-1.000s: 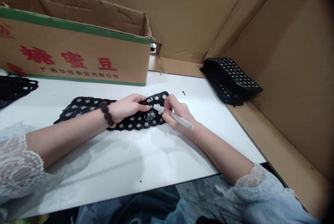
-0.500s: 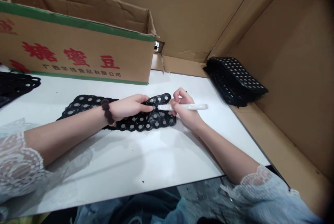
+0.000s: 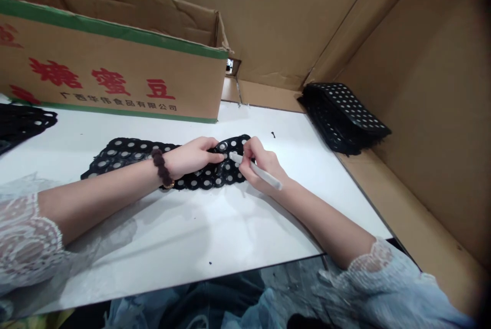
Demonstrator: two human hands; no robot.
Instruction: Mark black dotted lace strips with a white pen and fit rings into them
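A black sheet with rows of pale round dots (image 3: 125, 155) lies across the white table, its right end raised a little. My left hand (image 3: 192, 159) grips it near that end, thumb on top and the other fingers mostly hidden. In my right hand (image 3: 261, 164) is a slim white pen-like tool (image 3: 266, 176), held between thumb and fingers. The tool's tip meets or hovers just over a dot close to my left thumb; I cannot tell which. My right fingers also sit against the sheet's right edge.
A large open cardboard box (image 3: 126, 75) with red lettering stands behind the sheet. To the right is a stack of black dotted sheets (image 3: 347, 114) by the cardboard wall (image 3: 433, 104). More black perforated material (image 3: 25, 124) lies at the left, and clear plastic (image 3: 103, 242) beneath my left forearm.
The white tool has swung from nearly level to slanting down toward my right wrist. My right hand has turned and moved slightly left, its fingers curling closer. My left hand has barely moved.
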